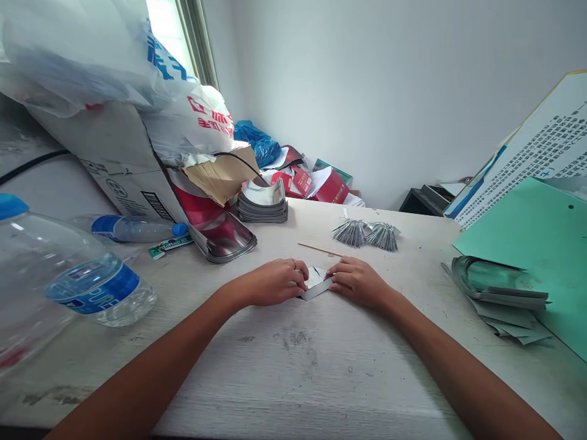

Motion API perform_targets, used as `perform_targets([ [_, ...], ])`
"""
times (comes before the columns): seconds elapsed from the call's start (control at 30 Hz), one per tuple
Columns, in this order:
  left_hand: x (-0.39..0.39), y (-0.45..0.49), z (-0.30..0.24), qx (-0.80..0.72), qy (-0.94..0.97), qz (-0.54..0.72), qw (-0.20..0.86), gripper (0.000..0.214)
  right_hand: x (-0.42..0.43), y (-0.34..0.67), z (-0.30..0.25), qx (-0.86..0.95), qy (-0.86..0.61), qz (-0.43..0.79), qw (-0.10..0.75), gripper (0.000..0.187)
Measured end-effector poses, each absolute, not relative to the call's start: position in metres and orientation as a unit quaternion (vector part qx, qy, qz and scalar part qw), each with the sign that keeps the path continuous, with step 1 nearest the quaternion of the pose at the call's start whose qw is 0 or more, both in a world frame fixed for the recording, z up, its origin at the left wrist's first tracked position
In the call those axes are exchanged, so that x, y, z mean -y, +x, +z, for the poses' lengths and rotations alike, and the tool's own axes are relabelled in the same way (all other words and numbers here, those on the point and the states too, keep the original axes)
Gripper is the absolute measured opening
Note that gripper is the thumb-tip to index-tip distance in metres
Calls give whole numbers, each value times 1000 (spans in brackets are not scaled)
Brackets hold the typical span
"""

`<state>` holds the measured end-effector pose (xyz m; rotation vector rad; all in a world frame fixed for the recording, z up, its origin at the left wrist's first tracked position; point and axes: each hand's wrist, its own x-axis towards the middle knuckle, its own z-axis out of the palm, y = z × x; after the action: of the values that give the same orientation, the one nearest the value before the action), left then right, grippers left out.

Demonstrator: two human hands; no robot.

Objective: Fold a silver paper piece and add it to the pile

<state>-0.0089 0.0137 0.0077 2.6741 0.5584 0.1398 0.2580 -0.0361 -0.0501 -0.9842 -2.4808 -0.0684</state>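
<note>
A small silvery folded paper piece [316, 283] lies on the pale table [293, 354] between both hands. My left hand [275, 282] has its fingers curled and pressed on the piece's left edge. My right hand [358, 280] pinches the right edge with closed fingers. A thin wooden stick [320, 248] lies just beyond the hands. Two fans of folded silvery pieces [365, 234] rest farther back on the right.
Stacks of silvery sheets lie at the back [262, 205] and at the right [499, 293] under a green folder [536, 244]. Water bottles [92, 284] lie at the left. A cardboard box [114, 159] with plastic bags stands behind them, and red packets [316, 183] are in the corner.
</note>
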Motion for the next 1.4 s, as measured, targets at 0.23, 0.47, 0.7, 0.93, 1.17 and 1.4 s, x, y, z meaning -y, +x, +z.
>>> perform_targets([
  [0.23,-11,-2,-2,-230,960,59,151,4,41,250,-47,915,-339,-101,196,26],
  [0.47,-11,-2,-6,-220,961,82,146,5,42,250,-43,916,-345,-89,184,19],
  [0.7,-7,1,-5,-192,973,86,90,6,41,252,-47,915,-348,-92,184,16],
  [0.93,-4,2,-8,-177,980,80,47,8,42,254,-50,901,-378,-49,208,14],
  [1.17,-1,1,-6,-159,982,91,41,12,41,258,-51,881,-405,9,243,17],
  [1.4,-1,0,-2,-162,982,84,50,10,42,251,-42,914,-365,-94,149,18],
])
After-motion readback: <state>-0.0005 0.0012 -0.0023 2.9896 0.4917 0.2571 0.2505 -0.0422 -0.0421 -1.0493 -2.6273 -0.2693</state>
